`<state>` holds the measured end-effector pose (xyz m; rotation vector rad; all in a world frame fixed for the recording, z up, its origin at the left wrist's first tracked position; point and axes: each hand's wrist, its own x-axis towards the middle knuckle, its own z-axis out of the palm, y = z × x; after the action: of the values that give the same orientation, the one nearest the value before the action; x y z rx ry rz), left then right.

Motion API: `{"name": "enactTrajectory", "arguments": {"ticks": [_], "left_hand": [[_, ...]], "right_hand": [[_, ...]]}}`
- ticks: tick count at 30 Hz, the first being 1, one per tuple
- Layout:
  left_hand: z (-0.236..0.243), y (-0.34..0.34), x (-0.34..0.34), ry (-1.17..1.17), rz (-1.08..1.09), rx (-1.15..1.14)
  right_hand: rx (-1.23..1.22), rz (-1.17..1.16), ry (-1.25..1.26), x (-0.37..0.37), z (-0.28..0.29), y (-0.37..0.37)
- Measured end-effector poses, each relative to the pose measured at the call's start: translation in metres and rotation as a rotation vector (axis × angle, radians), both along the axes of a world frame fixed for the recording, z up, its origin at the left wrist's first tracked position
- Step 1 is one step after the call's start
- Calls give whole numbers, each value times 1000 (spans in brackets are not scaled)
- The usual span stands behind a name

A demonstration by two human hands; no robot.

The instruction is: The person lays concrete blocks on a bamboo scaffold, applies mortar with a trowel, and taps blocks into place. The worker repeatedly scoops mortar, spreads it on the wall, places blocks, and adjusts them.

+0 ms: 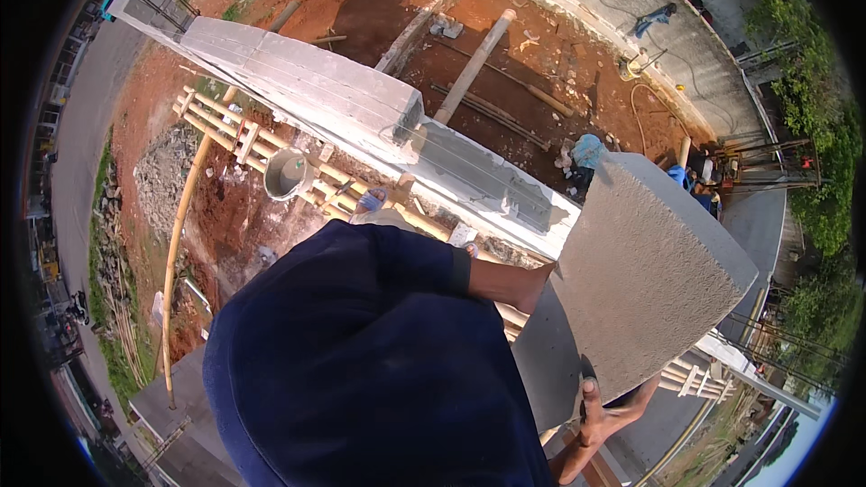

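Observation:
A large pale grey rectangular block (654, 266) fills the right foreground, tilted at an angle. My right hand (603, 424) grips its lower edge, with the thumb pressed against the near side and the fingers partly hidden beneath. My left hand (534, 287) reaches to the block's upper left side from a dark blue sleeve (410, 261); its fingers are hidden behind the block. A block wall (298, 72) runs diagonally beyond my hands, with grey mortar (487, 185) spread along its lower section next to the held block.
Bamboo scaffold poles (225, 126) run below the wall, carrying a grey bucket (289, 173). A sandalled foot (370, 200) is on them. A dirt pit (541, 63) with poles and debris lies beyond the wall. Rebar (776, 176) sticks out at right. A road (72, 216) is far left.

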<state>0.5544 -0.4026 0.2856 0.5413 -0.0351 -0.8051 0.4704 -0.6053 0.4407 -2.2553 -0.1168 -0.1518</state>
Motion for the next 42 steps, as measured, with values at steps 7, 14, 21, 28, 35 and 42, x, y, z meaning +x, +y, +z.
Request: {"name": "enactTrajectory", "arguments": {"ticks": [7,14,21,28,35,42], "left_hand": [[17,56,6,-2,86,51],[-124,244,-185,274,585,705],[-290,256,-458,977,1482,952],[-343,122,-674,1414,1183,711],[-299,51,-632,1791,1116,759],[-362,217,-479,1358,860,1758]], "right_hand": [[-188,251,-10,127,145,48],[-369,722,63,235,139,172],[-617,982,13,304,-6,247],[-671,1044,59,327,-182,245],[-772,1128,63,302,-239,257],[-828,1076,68,300,-254,246]]}}
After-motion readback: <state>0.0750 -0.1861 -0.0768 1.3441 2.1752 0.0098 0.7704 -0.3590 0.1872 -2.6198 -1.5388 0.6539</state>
